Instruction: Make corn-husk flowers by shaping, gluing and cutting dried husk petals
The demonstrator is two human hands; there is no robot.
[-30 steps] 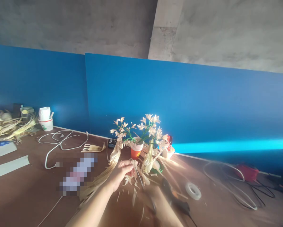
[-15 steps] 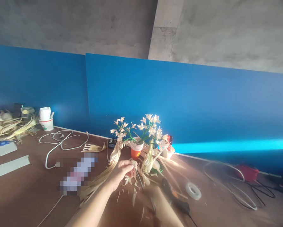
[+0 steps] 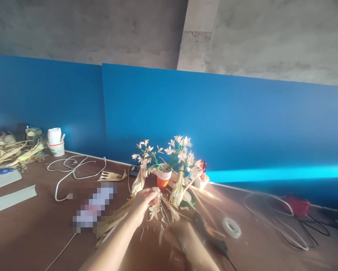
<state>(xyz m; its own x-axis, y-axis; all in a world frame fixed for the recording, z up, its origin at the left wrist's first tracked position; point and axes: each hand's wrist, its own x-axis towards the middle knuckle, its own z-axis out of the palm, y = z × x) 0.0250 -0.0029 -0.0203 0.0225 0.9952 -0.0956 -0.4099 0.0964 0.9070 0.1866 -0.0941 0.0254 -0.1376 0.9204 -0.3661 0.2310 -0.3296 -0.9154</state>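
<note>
Evidently the narrow space between the two hands matters most. The left hand (image 3: 142,205) has its thumb and forefinger pinched together on a small pale husk piece (image 3: 156,191), just in front of the orange paper cup (image 3: 162,183). A slim metal tool (image 3: 165,213), perhaps scissors, comes up to it from the right hand (image 3: 183,235); its long axis slants away from the wearer and leftward, so the husk piece lies beyond its tip and slightly left. Whether tip and husk touch, I cannot tell. The left fingers are the nearer pair, being already on the piece; the right hand sits lower and to the right, its fingers apparently curled round the tool, though blur hides the exact grip.

Below the left fingertips lies a husk flower (image 3: 154,212), with thin scraps scattered on the brown surface (image 3: 256,252). A dark glue gun (image 3: 211,239) rests just right of the right hand, and a roll of clear tape (image 3: 231,227) lies farther right.
</note>
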